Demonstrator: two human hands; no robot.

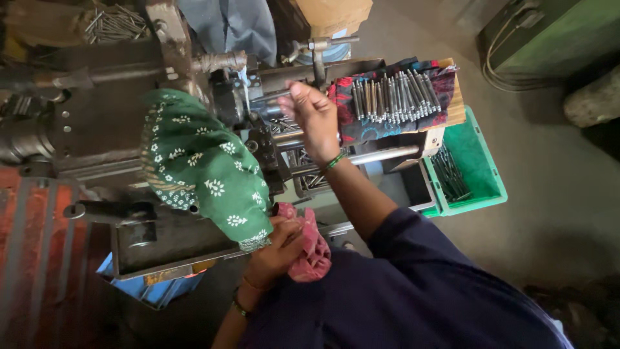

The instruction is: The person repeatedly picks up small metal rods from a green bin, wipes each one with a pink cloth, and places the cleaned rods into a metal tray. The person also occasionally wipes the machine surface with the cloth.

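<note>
Right hand: the right hand (314, 116) was raised over the middle of the machine (97, 123), fingers curled together toward the thumb at the top; whether they pinched anything I could not tell, since the fingertips blurred into the dark metal behind.

Metal pins: a row of bright metal pins (392, 97) lay side by side on a patterned red and black cloth (361, 126) spread over a wooden board (456, 106), just to the right of that hand.

Long axis: the pins ran away from the person, slightly fanned, so their near ends pointed back toward the wrist with the green bangle (334, 160).

Nearer hand: the right hand was plainly the nearer one to the pins; the left was well apart, low and close to the body.

Left hand: the left hand (274, 249) was closed around a crumpled pink rag (310, 249), fingers wrapped on it, beside the lower edge of a green printed cloth (200, 168) draped over a part of the machine.

Work spot: the curled fingers sat just beside the machine's clamp and horizontal steel rods (381, 156).

Crate: a green plastic crate (481, 168) holding more dark pins stood below the board, to the right.
</note>
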